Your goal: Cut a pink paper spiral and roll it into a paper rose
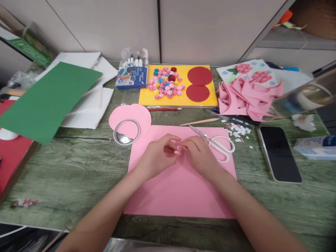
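Over a pink sheet (178, 192), my left hand (160, 154) pinches a small pink paper piece (177, 150) between thumb and fingers. My right hand (199, 154) touches the same piece from the right, its fingers closed together at the fingertips. Beside my right hand lie white-handled scissors (223, 147), partly on the pink sheet. Pink paper circles (139, 113) and a roll of tape (115, 134) rest left of my hands. Small rolled paper pieces in pink, blue, yellow and red (168, 84) are heaped on a yellow sheet (183, 102) with two dark red circles (200, 76).
A green sheet (52, 98) and white papers (89, 115) lie at the left. Markers (132, 77) stand behind. At the right are pink scraps (246, 94), white bits (238, 130), a phone (280, 154) and a tilted clear container (301, 94).
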Available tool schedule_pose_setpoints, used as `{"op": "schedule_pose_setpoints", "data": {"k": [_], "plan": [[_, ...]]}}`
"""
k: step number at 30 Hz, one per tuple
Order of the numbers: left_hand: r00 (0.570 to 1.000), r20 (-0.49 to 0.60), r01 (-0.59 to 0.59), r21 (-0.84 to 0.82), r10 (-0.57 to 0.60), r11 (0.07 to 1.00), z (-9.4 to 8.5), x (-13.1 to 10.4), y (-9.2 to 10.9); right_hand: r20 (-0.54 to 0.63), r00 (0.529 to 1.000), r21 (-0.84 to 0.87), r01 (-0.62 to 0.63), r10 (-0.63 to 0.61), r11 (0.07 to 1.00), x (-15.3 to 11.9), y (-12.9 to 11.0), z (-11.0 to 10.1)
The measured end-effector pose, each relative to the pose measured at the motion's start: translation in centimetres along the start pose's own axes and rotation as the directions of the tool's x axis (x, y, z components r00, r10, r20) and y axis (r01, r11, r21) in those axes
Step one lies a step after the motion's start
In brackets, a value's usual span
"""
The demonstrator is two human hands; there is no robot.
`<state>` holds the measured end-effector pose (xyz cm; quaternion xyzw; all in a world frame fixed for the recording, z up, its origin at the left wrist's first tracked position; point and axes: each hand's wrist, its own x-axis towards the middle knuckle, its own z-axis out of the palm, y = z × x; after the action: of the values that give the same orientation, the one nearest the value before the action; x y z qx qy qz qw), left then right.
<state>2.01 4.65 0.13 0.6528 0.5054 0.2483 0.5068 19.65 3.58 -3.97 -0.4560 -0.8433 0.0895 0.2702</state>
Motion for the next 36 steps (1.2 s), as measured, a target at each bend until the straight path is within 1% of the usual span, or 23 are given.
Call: {"op": "schedule_pose_setpoints", "data": {"k": [7,9,12,15,18,20,22,24,25,26,27,28,29,31,32,34,36], "plan": [[1.0,-0.012,0.016,-0.036,-0.016,0.999,0.0,0.0,0.3,-0.064,0.995,0.04,-0.068,0.071,0.997,0.2,-0.2,-0.2],[1.0,-0.016,0.023,-0.078,-0.024,0.997,0.1,0.0,0.3,-0.085,0.987,0.078,-0.128,0.135,0.989,0.3,-0.3,-0.4],[0.999,-0.003,0.037,-0.152,-0.037,0.988,0.1,-0.1,0.4,-0.132,0.958,0.121,-0.239,0.254,0.963,0.4,-0.3,-1.1],[0.999,0.011,0.046,-0.227,-0.045,0.973,0.1,-0.1,0.5,-0.23,0.917,0.065,-0.321,0.327,0.945,0.7,0.0,-2.9],[0.998,0.014,0.062,-0.305,-0.06,0.95,0.0,-0.3,0.7,-0.353,0.853,-0.057,-0.429,0.384,0.901,1.0,0.9,-5.9],[0.998,0.011,0.061,-0.354,-0.062,0.933,-0.1,-0.4,0.8,-0.409,0.821,-0.158,-0.494,0.399,0.855,0.7,2.1,-8.0],[0.998,0.001,0.057,-0.404,-0.062,0.913,-0.2,-0.5,0.8,-0.383,0.803,-0.265,-0.569,0.457,0.778,-0.1,3.8,-9.6],[0.997,0.006,0.067,-0.456,-0.072,0.887,-0.1,-0.5,0.7,-0.305,0.791,-0.361,-0.612,0.531,0.704,-1.2,5.6,-10.4],[0.997,0.016,0.078,-0.477,-0.08,0.875,0.0,-0.6,0.7,-0.23,0.801,-0.398,-0.596,0.553,0.697,-1.7,6.4,-10.5],[0.996,0.029,0.09,-0.492,-0.087,0.866,0.1,-0.6,0.7,-0.184,0.809,-0.422,-0.578,0.558,0.699,-2.2,7.1,-10.6],[0.995,0.037,0.097,-0.501,-0.091,0.86,0.2,-0.6,0.7,-0.17,0.813,-0.44,-0.568,0.557,0.695,-2.6,7.5,-10.5],[0.995,0.038,0.101,-0.507,-0.095,0.856,0.4,-0.7,0.7,-0.177,0.816,-0.459,-0.563,0.55,0.687,-2.8,7.6,-10.4],[0.995,0.031,0.1,-0.512,-0.098,0.853,0.5,-0.7,0.8,-0.211,0.817,-0.471,-0.566,0.536,0.677,-2.8,7.4,-10.3],[0.995,0.008,0.09,-0.523,-0.101,0.848,0.9,-0.8,1.0,-0.308,0.823,-0.465,-0.568,0.477,0.68,-2.3,6.1,-10.0],[0.995,-0.007,0.082,-0.532,-0.102,0.843,1.1,-0.9,1.2,-0.341,0.838,-0.433,-0.542,0.425,0.721,-2.0,5.0,-9.8],[0.995,-0.036,0.061,-0.555,-0.097,0.83,1.4,-1.0,1.5,-0.352,0.892,-0.345,-0.405,0.284,0.847,-1.2,2.2,-9.2],[0.995,-0.066,0.027,-0.579,-0.08,0.815,1.6,-1.1,1.8,-0.311,0.947,-0.222,-0.153,0.079,0.963,-0.6,-0.5,-8.3]]}}
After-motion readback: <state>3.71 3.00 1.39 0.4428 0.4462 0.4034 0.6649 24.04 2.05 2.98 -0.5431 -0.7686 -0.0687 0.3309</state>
